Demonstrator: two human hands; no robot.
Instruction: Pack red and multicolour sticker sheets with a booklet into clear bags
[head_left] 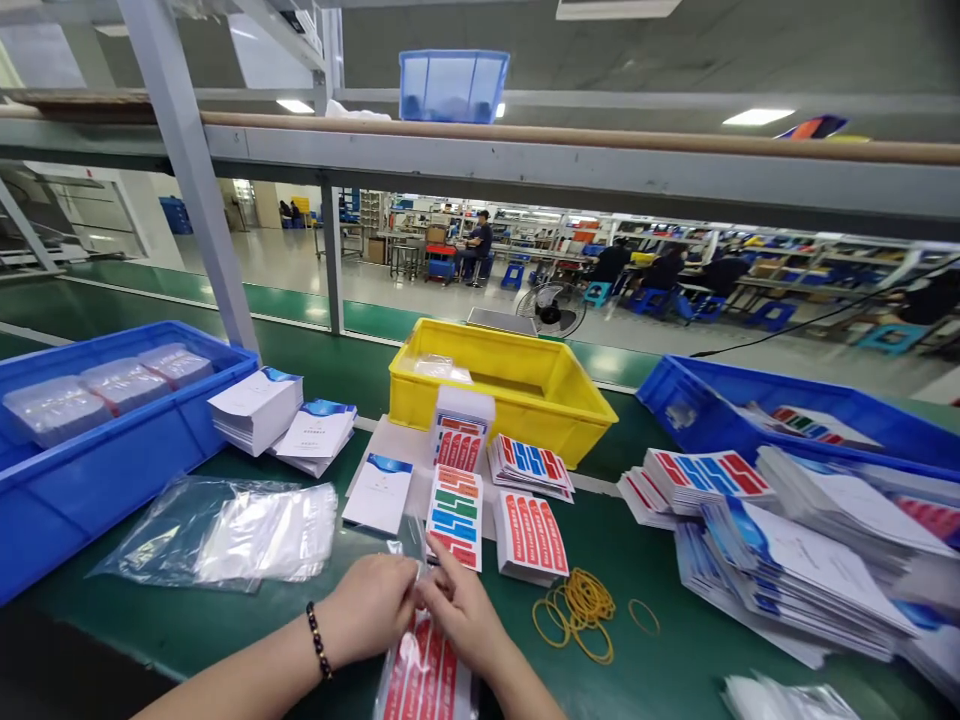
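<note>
Both of my hands meet at the top end of a clear plastic bag [424,680] holding red-and-white label sheets. My left hand [375,605], below a dark beaded bracelet, is closed on the bag's edge. Beside it my right hand [466,608] pinches the same end, its index finger stretched forward. Just beyond the fingertips lies a sheet of coloured stickers [454,515]. A white-and-blue booklet [379,493] rests to its left, and a stack of red label sheets [532,535] to its right. The exact finger grip is partly hidden.
Flat empty plastic bags [266,530] lie left; yellow rubber bands [585,605] lie right. Booklet stacks [802,580] fill the right side. A blue bin [112,440], a yellow bin [510,400] and another blue bin [750,390] stand behind. A shelf beam [525,155] crosses above.
</note>
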